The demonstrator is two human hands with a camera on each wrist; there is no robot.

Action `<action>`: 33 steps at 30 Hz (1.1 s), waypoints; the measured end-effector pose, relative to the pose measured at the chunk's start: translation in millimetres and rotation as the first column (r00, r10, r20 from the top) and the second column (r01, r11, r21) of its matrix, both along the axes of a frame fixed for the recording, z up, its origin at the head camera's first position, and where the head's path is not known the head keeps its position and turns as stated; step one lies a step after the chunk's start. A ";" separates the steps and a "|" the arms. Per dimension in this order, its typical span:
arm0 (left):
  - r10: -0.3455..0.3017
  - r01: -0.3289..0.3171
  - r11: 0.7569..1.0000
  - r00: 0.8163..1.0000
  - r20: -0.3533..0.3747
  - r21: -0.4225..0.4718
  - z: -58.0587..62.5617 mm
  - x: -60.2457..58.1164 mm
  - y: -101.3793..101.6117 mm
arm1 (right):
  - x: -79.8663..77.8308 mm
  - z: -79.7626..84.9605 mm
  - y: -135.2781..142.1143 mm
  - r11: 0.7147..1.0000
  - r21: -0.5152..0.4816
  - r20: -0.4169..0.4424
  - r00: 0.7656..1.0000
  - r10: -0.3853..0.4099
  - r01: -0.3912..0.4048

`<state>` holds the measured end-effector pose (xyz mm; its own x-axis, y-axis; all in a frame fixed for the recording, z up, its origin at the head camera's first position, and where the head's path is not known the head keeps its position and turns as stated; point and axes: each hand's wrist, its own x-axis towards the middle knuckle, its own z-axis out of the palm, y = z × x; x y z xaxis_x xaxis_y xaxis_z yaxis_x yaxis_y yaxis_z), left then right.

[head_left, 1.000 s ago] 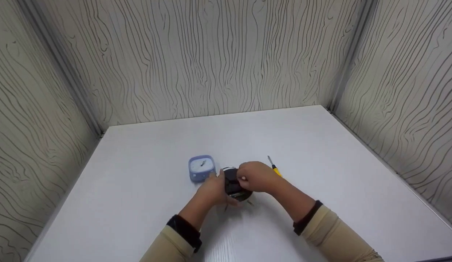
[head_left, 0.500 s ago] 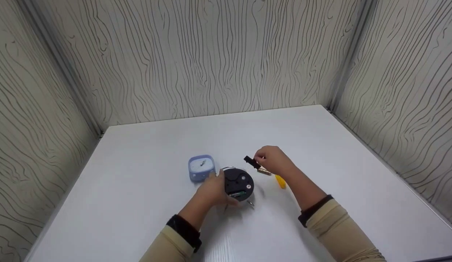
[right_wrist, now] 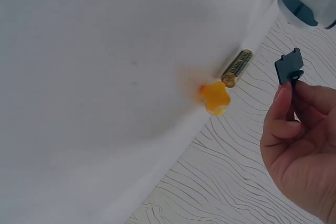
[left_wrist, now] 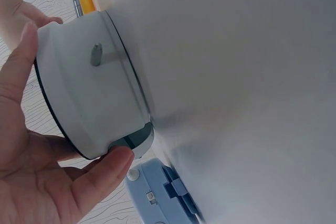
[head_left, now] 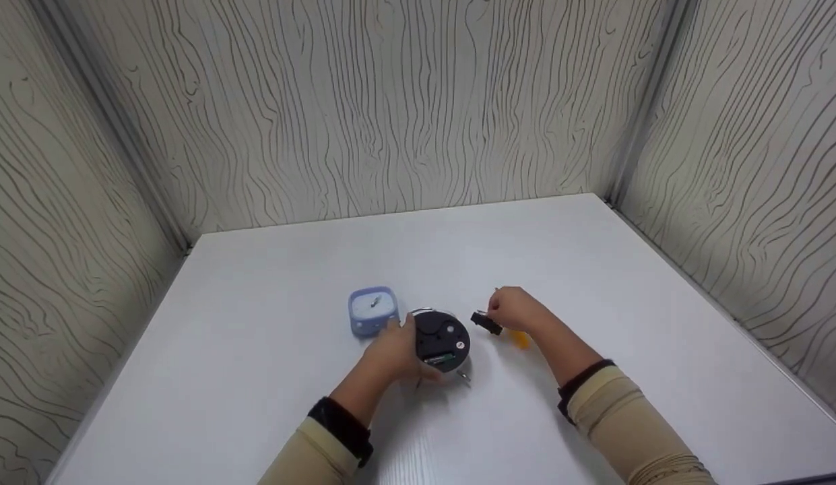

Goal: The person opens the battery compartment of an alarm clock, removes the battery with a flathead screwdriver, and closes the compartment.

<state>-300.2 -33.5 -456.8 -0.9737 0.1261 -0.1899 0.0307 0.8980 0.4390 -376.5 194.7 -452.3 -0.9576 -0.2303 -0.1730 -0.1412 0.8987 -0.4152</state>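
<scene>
A round alarm clock [head_left: 444, 331] lies with its black back facing up. A green battery shows in its uncovered compartment, and thin metal legs stick out of its white case [left_wrist: 86, 87]. My left hand [head_left: 394, 353] grips the clock's left side, thumb and fingers spread around the case. To the right of the clock, my right hand [head_left: 519, 311] pinches a small black battery cover [head_left: 486, 322] just above the table. The right wrist view shows that cover [right_wrist: 290, 66] between thumb and fingers. A loose battery [right_wrist: 237, 68] lies near the yellow screwdriver handle [right_wrist: 215, 98].
A blue square alarm clock [head_left: 372, 306] stands against the left hand's fingers, left of the round clock. The screwdriver's yellow handle [head_left: 520, 339] is partly hidden under the right hand. Wood-grain panels [head_left: 391, 114] border the white table [head_left: 290, 283] at the back and sides.
My right hand has lifted the battery cover off the clock's back and carried it right, then lowered it towards the table. The compartment is exposed. My left hand holds still.
</scene>
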 end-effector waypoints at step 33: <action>-0.004 0.004 1.000 1.000 -0.031 0.011 -0.8 -0.8 -0.7 | -7.8 -12.0 -1.5 0.994 0.112 0.057 0.998 -0.013 0.007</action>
